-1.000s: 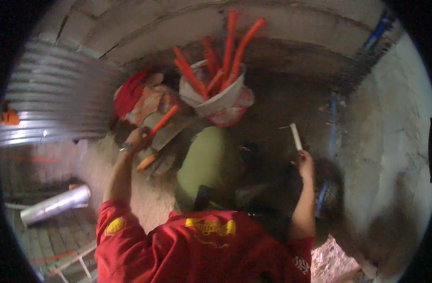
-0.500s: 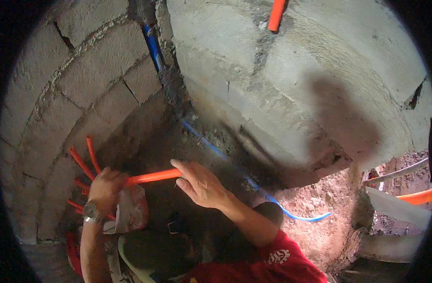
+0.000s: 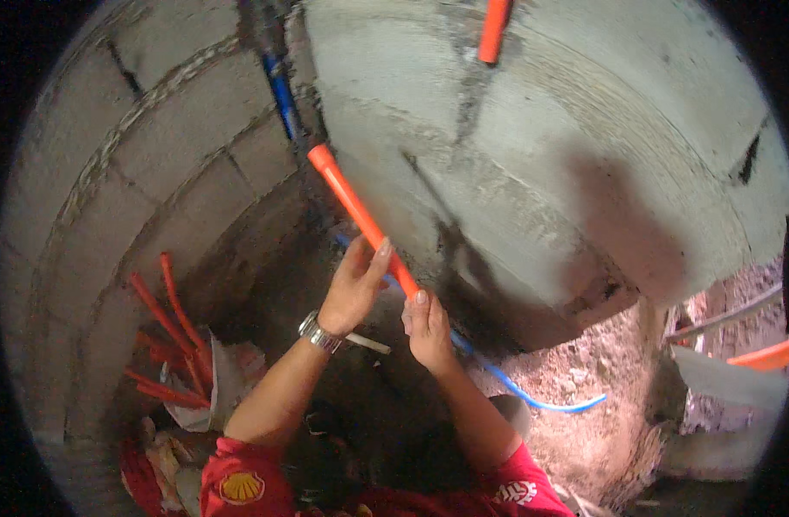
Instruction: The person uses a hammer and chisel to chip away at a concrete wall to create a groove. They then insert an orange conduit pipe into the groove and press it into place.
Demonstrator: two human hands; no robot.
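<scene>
Both my hands are on an orange plastic pipe (image 3: 353, 203), which slants up and to the left in front of the wall corner. My left hand (image 3: 354, 289), with a metal watch at the wrist, grips it along its lower half, thumb against the pipe. Closed round the pipe's near end is my right hand (image 3: 429, 330). The far end points up free and looks slightly wider than the rest. A white bag (image 3: 226, 392) beside my left forearm holds several shorter orange pipes (image 3: 166, 314).
A blue hose (image 3: 511, 385) runs along the ground below the pipe. Another blue pipe (image 3: 280, 95) is set in the wall corner. From the right wall hangs an orange pipe stub (image 3: 493, 34). A pale stick (image 3: 367, 343) lies behind my left wrist. Boards (image 3: 726, 379) stand at the right.
My left hand has left the bag and moved right, bringing the orange pipe out. The pipe has swung from nearly level to a steep slant, and my right hand has shifted to its near end.
</scene>
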